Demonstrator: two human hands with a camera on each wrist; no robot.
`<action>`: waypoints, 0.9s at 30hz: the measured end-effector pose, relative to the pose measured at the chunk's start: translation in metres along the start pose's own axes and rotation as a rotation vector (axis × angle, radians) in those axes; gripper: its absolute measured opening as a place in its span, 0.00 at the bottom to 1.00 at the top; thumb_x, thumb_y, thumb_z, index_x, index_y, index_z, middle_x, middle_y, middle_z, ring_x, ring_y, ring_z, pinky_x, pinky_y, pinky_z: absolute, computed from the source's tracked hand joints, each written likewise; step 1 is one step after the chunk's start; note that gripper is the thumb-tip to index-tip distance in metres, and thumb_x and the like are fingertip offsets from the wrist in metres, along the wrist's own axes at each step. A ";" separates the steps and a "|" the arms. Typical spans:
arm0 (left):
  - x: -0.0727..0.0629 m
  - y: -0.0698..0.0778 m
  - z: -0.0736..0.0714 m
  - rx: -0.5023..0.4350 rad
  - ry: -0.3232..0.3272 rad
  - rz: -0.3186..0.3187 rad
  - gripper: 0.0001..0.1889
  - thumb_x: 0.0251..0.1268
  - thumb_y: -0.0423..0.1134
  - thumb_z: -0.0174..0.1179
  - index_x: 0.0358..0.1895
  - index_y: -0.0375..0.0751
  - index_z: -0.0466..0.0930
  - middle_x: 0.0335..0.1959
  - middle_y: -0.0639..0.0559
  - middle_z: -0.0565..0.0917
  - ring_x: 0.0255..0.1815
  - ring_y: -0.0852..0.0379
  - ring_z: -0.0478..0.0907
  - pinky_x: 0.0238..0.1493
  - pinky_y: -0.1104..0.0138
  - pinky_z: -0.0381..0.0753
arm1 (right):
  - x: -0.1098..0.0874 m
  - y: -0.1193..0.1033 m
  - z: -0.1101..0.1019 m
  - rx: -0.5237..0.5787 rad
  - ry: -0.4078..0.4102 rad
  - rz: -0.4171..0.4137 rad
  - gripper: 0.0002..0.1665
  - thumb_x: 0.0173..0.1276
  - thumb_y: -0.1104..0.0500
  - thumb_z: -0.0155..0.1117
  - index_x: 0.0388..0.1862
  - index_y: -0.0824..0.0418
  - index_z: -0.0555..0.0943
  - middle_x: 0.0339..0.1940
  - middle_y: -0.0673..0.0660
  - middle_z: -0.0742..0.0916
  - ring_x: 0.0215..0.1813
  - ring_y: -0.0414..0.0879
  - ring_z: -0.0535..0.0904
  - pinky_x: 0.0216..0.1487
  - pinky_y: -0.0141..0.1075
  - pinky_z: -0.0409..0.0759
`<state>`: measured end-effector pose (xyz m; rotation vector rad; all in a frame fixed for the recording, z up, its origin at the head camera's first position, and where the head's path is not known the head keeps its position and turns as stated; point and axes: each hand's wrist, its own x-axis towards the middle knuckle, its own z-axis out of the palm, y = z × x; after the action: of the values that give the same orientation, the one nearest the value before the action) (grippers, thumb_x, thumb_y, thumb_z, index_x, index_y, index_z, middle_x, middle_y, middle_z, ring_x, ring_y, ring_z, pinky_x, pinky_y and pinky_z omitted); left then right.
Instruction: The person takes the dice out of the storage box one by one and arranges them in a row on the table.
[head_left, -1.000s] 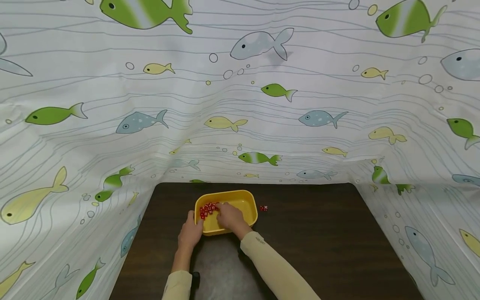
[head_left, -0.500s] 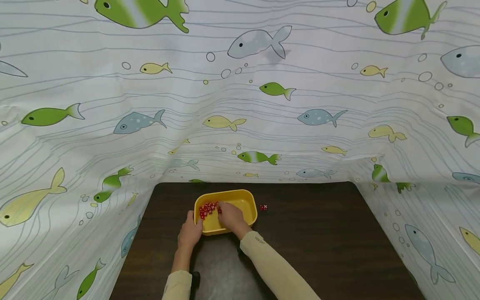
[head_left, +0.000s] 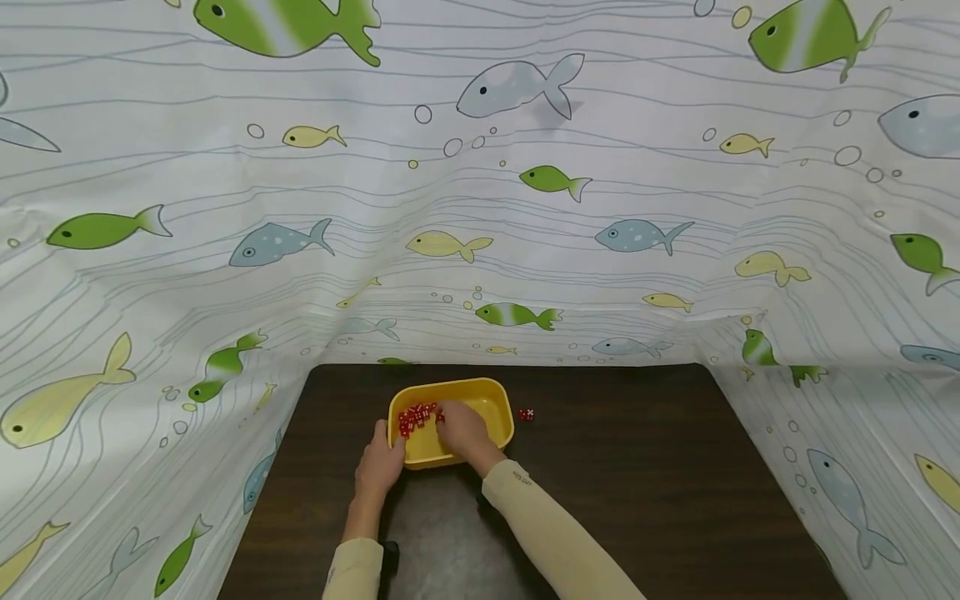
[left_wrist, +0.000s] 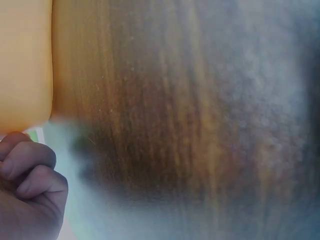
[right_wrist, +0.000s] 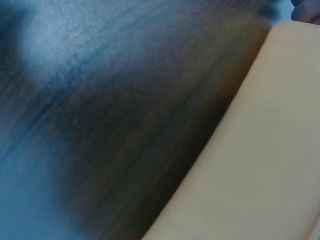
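A yellow plastic tray [head_left: 491,408] sits on the dark table, with a cluster of red dice [head_left: 415,419] at its left end. My left hand [head_left: 380,462] grips the tray's front left corner, thumb over the rim. The left wrist view shows its curled fingers [left_wrist: 37,172] beside the tray's outer wall [left_wrist: 25,60]. Inside the tray, my right hand [head_left: 463,429] pinches a red die [head_left: 440,418] at the right edge of the cluster; its fingertips are partly hidden. The right wrist view holds mostly the tray's wall [right_wrist: 240,150], with the right hand out of sight.
Two red dice [head_left: 527,414] lie side by side on the table [head_left: 637,475], just right of the tray. A white curtain [head_left: 555,258] printed with fish surrounds the table at the back and both sides.
My right fingers, reaching into the dice cluster a second ago, have drawn back slightly right, with a die at the fingertips. The left hand and tray have stayed in place.
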<state>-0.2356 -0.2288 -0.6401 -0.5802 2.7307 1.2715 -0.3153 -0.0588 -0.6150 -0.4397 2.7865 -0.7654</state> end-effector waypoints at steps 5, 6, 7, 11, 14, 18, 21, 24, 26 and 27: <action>0.000 -0.001 0.000 0.010 -0.001 0.000 0.27 0.83 0.49 0.47 0.75 0.40 0.61 0.49 0.36 0.82 0.37 0.46 0.77 0.34 0.58 0.68 | -0.003 0.005 -0.008 0.046 0.046 -0.002 0.15 0.78 0.52 0.67 0.59 0.53 0.86 0.53 0.50 0.91 0.44 0.43 0.81 0.60 0.46 0.85; 0.000 -0.001 0.000 0.012 0.000 -0.001 0.27 0.83 0.49 0.47 0.76 0.40 0.61 0.49 0.36 0.82 0.37 0.46 0.77 0.34 0.59 0.68 | -0.004 0.006 -0.010 0.061 0.060 -0.002 0.15 0.78 0.52 0.67 0.60 0.53 0.86 0.54 0.50 0.91 0.44 0.43 0.81 0.60 0.46 0.85; 0.000 -0.001 0.000 0.014 0.002 0.001 0.27 0.83 0.49 0.48 0.75 0.40 0.61 0.49 0.37 0.83 0.37 0.47 0.77 0.34 0.59 0.68 | -0.004 0.008 -0.012 0.078 0.075 -0.008 0.15 0.78 0.53 0.68 0.60 0.54 0.86 0.53 0.51 0.91 0.44 0.43 0.82 0.60 0.46 0.85; -0.001 -0.002 0.000 0.014 0.010 0.015 0.26 0.83 0.50 0.47 0.74 0.41 0.61 0.46 0.39 0.82 0.35 0.47 0.77 0.33 0.59 0.68 | -0.009 0.013 -0.022 0.157 0.120 -0.020 0.15 0.79 0.53 0.66 0.60 0.54 0.86 0.49 0.51 0.90 0.43 0.43 0.81 0.56 0.44 0.85; -0.001 -0.002 0.000 0.013 0.015 0.025 0.26 0.83 0.50 0.47 0.74 0.41 0.62 0.44 0.39 0.81 0.35 0.47 0.76 0.33 0.59 0.67 | -0.013 0.017 -0.029 0.224 0.139 -0.028 0.14 0.80 0.54 0.65 0.59 0.54 0.86 0.47 0.51 0.88 0.42 0.44 0.80 0.53 0.42 0.84; 0.000 -0.002 -0.001 0.018 0.015 0.035 0.26 0.82 0.49 0.47 0.75 0.41 0.61 0.44 0.38 0.82 0.34 0.47 0.76 0.32 0.59 0.67 | -0.016 0.022 -0.039 0.290 0.152 -0.011 0.15 0.80 0.54 0.64 0.61 0.56 0.86 0.49 0.52 0.88 0.44 0.45 0.79 0.54 0.43 0.83; 0.001 -0.002 0.000 0.019 0.011 0.039 0.27 0.82 0.49 0.47 0.75 0.41 0.60 0.44 0.38 0.82 0.34 0.47 0.76 0.32 0.58 0.67 | -0.018 0.027 -0.046 0.324 0.178 0.014 0.15 0.81 0.54 0.64 0.61 0.55 0.86 0.48 0.53 0.88 0.45 0.46 0.79 0.55 0.45 0.83; 0.001 -0.002 0.000 0.013 0.011 0.041 0.27 0.82 0.49 0.47 0.75 0.41 0.60 0.44 0.38 0.82 0.34 0.47 0.76 0.33 0.58 0.67 | -0.022 0.034 -0.055 0.351 0.229 0.017 0.14 0.80 0.55 0.66 0.60 0.54 0.86 0.47 0.53 0.88 0.44 0.47 0.79 0.53 0.45 0.82; 0.001 -0.003 -0.001 0.010 0.011 0.044 0.27 0.83 0.49 0.47 0.75 0.40 0.60 0.45 0.38 0.82 0.35 0.46 0.76 0.33 0.58 0.67 | -0.024 0.040 -0.060 0.360 0.262 0.012 0.14 0.79 0.55 0.66 0.59 0.54 0.86 0.46 0.54 0.88 0.44 0.47 0.79 0.51 0.43 0.82; 0.001 -0.003 -0.001 0.010 0.011 0.045 0.27 0.83 0.49 0.47 0.75 0.40 0.60 0.45 0.38 0.82 0.35 0.46 0.76 0.33 0.58 0.67 | -0.026 0.042 -0.063 0.371 0.275 0.010 0.13 0.79 0.56 0.67 0.59 0.55 0.86 0.46 0.55 0.88 0.44 0.47 0.79 0.51 0.43 0.82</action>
<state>-0.2356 -0.2311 -0.6417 -0.5301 2.7727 1.2674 -0.3187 0.0139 -0.5806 -0.2664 2.7869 -1.4003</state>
